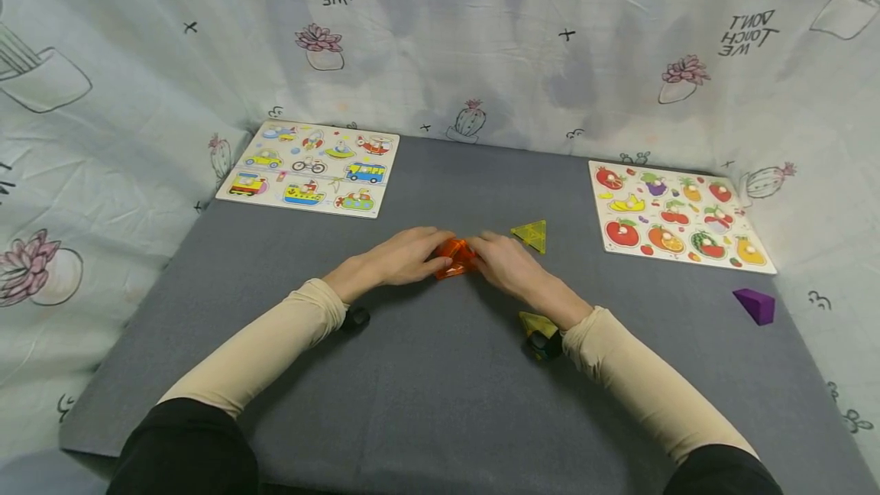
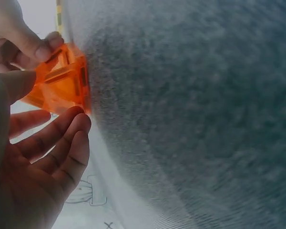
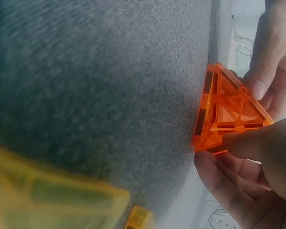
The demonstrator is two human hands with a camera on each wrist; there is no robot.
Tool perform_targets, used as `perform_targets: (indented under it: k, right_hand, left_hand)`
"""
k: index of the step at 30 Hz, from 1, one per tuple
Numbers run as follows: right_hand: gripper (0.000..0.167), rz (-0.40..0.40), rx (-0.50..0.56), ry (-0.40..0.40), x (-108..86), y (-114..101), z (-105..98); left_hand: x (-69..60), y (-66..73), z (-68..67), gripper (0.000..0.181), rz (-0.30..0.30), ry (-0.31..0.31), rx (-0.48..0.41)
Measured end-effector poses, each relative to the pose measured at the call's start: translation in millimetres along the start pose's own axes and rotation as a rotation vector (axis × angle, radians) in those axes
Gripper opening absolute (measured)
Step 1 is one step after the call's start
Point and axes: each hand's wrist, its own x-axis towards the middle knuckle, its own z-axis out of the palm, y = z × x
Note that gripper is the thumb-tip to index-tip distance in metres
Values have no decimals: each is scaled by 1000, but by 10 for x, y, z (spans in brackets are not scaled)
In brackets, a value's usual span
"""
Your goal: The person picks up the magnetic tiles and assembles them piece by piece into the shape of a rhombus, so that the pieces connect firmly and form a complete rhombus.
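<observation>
An orange see-through pyramid of triangular magnetic tiles (image 1: 455, 260) stands on the grey table between the two hands. My left hand (image 1: 406, 257) holds its left side, with the thumb on one face and the fingertips at another, as the left wrist view shows. From the right, my right hand (image 1: 512, 270) pinches the pyramid between thumb and fingers. In the right wrist view the triangular face (image 3: 238, 112) is seen, with the right thumb over its lower edge. A yellow triangular tile (image 1: 532, 235) lies just beyond the right hand.
Another yellow tile (image 1: 538, 322) lies partly hidden under the right wrist. A purple wedge block (image 1: 756, 305) sits near the table's right edge. At the back left lies a vehicle puzzle board (image 1: 309, 169); a fruit puzzle board (image 1: 677, 216) lies at the right, before the printed curtain.
</observation>
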Motion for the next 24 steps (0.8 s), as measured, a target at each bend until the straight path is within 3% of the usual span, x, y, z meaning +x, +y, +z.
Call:
perform_targets:
  k: [9,18,24]
  right_hand:
    - [37,-26,3,4,0,-14,-13]
    - [43,100,-17,-30,-250,181,-93]
    - [40,161,-9,19,-435,356,-156]
  left_hand:
    - [4,-21,-14,41,-18,52,21]
    - [22,-43,-35,38,-76,82,21]
    - [3,-153,-67,40,-110,101,26]
